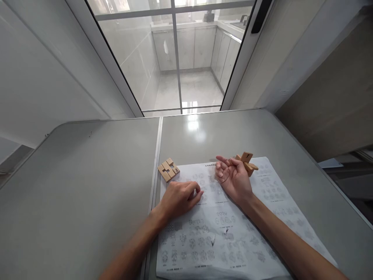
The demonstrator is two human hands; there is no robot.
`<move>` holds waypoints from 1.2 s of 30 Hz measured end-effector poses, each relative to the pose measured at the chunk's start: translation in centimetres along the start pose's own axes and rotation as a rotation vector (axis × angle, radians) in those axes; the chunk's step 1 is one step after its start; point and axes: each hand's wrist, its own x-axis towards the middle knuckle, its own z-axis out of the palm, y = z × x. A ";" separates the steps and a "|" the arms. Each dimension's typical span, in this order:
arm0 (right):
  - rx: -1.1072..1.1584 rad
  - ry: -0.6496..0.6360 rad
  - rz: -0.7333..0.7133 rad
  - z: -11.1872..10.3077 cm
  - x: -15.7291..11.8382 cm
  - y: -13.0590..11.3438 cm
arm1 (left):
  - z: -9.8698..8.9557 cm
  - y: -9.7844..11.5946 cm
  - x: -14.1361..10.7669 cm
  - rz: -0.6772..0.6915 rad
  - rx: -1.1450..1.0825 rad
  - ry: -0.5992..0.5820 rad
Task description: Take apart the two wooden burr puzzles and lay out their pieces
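In the head view, flat wooden blocks (pixel 168 170) lie at the printed sheet's (pixel 204 252) upper-left corner, near the curled left hand (pixel 181 197), whose pinch cannot be determined. The palm-up right hand (pixel 235 182), fingers loosely parted, adjoins the wooden assembly (pixel 247 157). The tabletop (pixel 87 186) extends leftward past the metal seam (pixel 157 147).

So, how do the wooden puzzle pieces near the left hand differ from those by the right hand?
The left puzzle pieces lie flat, side by side; the right puzzle pieces sit at various angles, one tilted upward. The left ones show plainly; the right ones are partly hidden by the right hand. Both groups are light brown with a dark mark.
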 end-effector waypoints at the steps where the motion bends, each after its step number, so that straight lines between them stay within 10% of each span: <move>1: -0.017 -0.015 -0.001 0.0 0.0 0.1 | 0.0 0.0 0.0 -0.001 0.001 0.002; 19: -0.940 -0.463 -0.243 0.7 -2.4 1.9 | -1.0 -0.3 0.3 -0.026 -0.340 0.249; 30: -1.178 -0.724 -0.355 0.7 -2.9 1.9 | -1.5 -0.5 0.5 0.097 -0.498 0.045; 36: -1.152 -0.658 -0.269 0.6 -2.7 1.3 | -1.9 -0.3 0.6 -0.010 -0.590 0.111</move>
